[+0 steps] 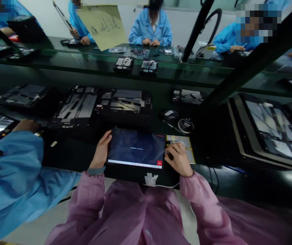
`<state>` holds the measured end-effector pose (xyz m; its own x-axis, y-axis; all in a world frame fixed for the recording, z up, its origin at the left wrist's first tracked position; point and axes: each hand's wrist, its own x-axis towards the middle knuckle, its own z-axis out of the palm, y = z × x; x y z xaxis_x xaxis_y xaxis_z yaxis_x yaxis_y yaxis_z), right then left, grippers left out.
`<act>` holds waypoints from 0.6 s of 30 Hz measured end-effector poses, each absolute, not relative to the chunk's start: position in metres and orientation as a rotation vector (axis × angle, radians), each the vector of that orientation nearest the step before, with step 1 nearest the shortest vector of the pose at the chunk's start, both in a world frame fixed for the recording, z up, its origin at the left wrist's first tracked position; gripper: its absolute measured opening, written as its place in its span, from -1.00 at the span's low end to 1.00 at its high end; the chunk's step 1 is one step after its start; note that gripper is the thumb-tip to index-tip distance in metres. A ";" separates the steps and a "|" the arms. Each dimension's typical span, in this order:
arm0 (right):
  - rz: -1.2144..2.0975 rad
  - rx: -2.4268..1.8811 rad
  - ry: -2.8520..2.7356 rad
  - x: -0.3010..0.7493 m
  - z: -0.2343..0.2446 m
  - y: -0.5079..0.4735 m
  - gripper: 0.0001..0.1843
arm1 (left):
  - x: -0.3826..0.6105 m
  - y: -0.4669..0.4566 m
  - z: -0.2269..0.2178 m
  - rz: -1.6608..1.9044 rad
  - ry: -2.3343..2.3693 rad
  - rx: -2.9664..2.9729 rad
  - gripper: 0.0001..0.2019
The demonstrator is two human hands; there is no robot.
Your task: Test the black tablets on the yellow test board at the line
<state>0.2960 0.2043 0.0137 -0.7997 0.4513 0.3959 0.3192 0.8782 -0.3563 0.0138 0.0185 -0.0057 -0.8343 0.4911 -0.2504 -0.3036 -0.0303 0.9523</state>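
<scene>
- The tablet (137, 148) lies flat on the dark workbench (237, 183), directly between the person's two hands, with its long side toward the body. Its screen is lit dark blue with a faint line of small text near the middle, a thin white strip along the lower edge and a small red square in the lower corner next to the right hand.
- The left hand (102, 149) grasps the tablet's left edge, thumb lying over the bezel and fingers wrapped under the side.
- The right hand (177, 158) is curled at the tablet's right edge, closed on a small dark object (169, 156); what that object is cannot be made out.
- Just beyond the right hand lies a yellow card (184, 144), partly covered by the knuckles.
- Further out from the right hand sit a dark mouse-like item (170, 114) and a round reel (186, 125).
- Below the tablet, toward the body, a white tag (151, 179) and a thin white cable (166, 186) show; where the cable ends is hidden by the right sleeve.
- Beyond both hands opened devices (125, 100) lie in a row; their parts are too dark and blurred to tell.
- To the left of the left hand a co-worker's blue sleeve (13, 170) fills the corner, that person's hand (26, 125) resting on the bench.
</scene>
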 end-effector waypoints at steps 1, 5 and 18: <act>0.340 -0.581 -2.577 0.296 0.016 0.203 -0.87 | 0.015 0.017 -0.006 1.908 1.737 0.201 -0.55; 0.218 -0.759 -2.565 0.317 0.024 0.201 -0.85 | 0.017 0.015 -0.005 1.873 1.795 0.159 -0.55; 0.279 -1.789 -2.016 0.491 0.016 0.169 -0.59 | 0.021 0.009 0.004 1.741 2.041 0.265 -0.45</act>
<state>0.4914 0.1689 0.0157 -0.0769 0.9803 0.1817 0.8941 0.1484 -0.4225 0.0212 0.0086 0.0043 -0.8839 0.4201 -0.2056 -0.1366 0.1885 0.9725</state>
